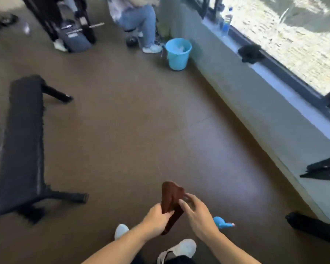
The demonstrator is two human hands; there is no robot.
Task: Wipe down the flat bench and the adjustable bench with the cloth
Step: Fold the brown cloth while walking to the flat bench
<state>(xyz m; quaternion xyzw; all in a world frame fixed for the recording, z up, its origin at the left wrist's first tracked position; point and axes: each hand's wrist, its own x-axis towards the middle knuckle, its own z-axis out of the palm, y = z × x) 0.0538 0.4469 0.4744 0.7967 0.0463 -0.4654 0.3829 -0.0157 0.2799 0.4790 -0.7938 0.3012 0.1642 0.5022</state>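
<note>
A dark red-brown cloth [171, 199] hangs bunched in front of me at the bottom centre. My left hand [156, 220] grips its lower part. My right hand [195, 214] pinches its upper right edge with thumb and fingertips. The flat bench [20, 141], black and padded, stands on the floor at the left, well apart from both hands. A black padded end [309, 223] and black metal frame [324, 168] show at the right edge; I cannot tell whether they belong to the adjustable bench.
A light blue bucket [178, 54] stands by the low wall under the window. A blue spray bottle [222, 222] lies on the floor by my right wrist. A seated person [139, 21] and gym equipment [72, 33] are at the back. A black item [250, 53] sits on the sill.
</note>
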